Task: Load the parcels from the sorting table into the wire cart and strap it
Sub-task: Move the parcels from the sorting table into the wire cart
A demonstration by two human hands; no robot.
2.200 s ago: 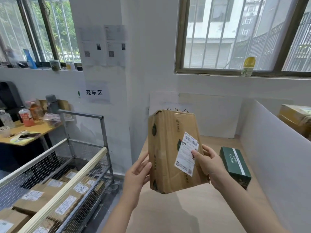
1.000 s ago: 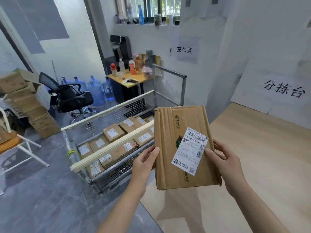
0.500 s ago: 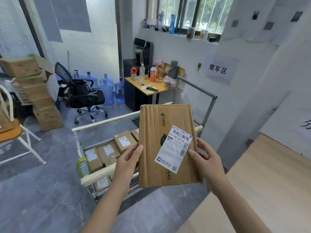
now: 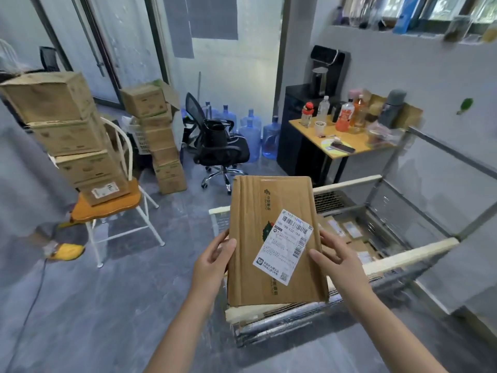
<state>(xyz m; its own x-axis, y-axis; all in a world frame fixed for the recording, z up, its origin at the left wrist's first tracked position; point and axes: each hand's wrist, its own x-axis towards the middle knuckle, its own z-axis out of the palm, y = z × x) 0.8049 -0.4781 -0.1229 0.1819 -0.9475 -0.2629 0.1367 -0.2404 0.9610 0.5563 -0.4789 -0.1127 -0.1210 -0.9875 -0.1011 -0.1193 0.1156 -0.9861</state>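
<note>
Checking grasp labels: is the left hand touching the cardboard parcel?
Touching. The head view shows the left hand with its thumb lying on the front of the cardboard parcel at its left edge.

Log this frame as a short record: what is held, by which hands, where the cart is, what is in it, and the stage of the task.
held item: flat cardboard parcel with a white shipping label, label facing the camera
left hand: grip on the parcel's left edge
right hand: grip on the parcel's right edge
cart: wire cart just below and behind the parcel
cart contents: several labelled boxes lying on its floor
stage: parcel above the cart, not yet set down
strap: none visible
</note>
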